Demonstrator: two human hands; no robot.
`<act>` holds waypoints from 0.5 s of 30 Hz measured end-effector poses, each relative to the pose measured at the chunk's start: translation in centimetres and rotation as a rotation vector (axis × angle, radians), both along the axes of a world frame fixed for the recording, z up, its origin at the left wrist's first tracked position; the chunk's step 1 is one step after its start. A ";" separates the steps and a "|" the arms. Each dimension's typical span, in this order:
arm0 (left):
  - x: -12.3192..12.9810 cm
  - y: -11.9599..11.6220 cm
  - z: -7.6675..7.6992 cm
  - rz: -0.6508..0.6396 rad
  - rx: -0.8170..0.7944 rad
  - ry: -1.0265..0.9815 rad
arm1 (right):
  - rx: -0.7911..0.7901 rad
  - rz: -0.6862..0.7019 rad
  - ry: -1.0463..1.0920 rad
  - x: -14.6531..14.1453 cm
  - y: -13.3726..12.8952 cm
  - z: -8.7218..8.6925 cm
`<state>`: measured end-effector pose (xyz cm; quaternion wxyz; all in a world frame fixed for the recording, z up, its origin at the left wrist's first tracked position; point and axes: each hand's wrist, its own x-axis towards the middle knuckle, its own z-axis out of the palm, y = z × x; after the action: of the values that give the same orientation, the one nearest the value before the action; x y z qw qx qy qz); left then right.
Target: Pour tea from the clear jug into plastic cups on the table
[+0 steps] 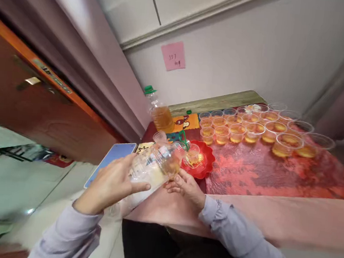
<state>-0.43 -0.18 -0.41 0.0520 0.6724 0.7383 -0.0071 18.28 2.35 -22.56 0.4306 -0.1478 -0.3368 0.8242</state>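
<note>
Clear plastic bottle with a printed label [153,165], part full of amber liquid, tilted steeply, neck toward the red scalloped plastic plate [203,164] at the near left corner of the table. The bottle's mouth hangs over a small clear plastic cup [193,153] standing on that plate; some amber liquid shows in the cup.

Left hand [110,186] wrapped around the bottle's lower body, fingers closed on it, thumb along the side. Right hand [186,186] just below the bottle's neck, fingers loosely curled, fingertips at the plate's near rim; whether it grips anything cannot be told. Both arms in pale lilac sleeves [234,236].

Table under a red patterned plastic cloth [262,170]. Further back, rows of small clear cups holding amber liquid [252,130], packed side by side, running toward the right. A second clear bottle with a green cap [159,111] stands behind the plate, half full of amber liquid. A pink paper note [173,55] is stuck on the wall above. A blue flat card [111,159] lies left of the table.
</note>
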 end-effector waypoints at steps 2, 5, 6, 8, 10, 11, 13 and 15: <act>-0.8 -0.4 -1.0 -0.008 0.104 -0.079 | 0.028 -0.027 0.014 0.1 0.0 0.1; -2.0 -0.9 -3.4 0.031 0.295 -0.251 | 0.103 -0.003 0.001 0.1 -0.3 -0.5; -2.3 -1.0 -4.4 0.071 0.370 -0.311 | 0.143 0.026 -0.018 0.0 -0.5 -0.8; -2.7 -1.0 -6.9 0.123 0.481 -0.467 | 0.240 0.097 -0.068 -0.2 -1.0 -1.5; -2.9 -0.7 -9.9 0.163 0.606 -0.654 | 0.335 0.157 -0.128 -0.3 -1.5 -2.0; -3.0 -0.4 -11.4 0.178 0.680 -0.733 | 0.380 0.175 -0.166 -0.4 -1.7 -2.2; -3.1 0.2 -14.6 0.197 0.817 -0.835 | 0.481 0.199 -0.261 -0.3 -2.0 -2.2; -3.2 0.8 -17.4 0.217 0.928 -0.895 | 0.601 0.211 -0.359 0.0 -2.1 -2.1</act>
<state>-3.61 0.59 -17.86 0.0592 0.4846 0.6354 0.5983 18.25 0.23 -24.63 0.3013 -0.1213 -0.6477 0.6892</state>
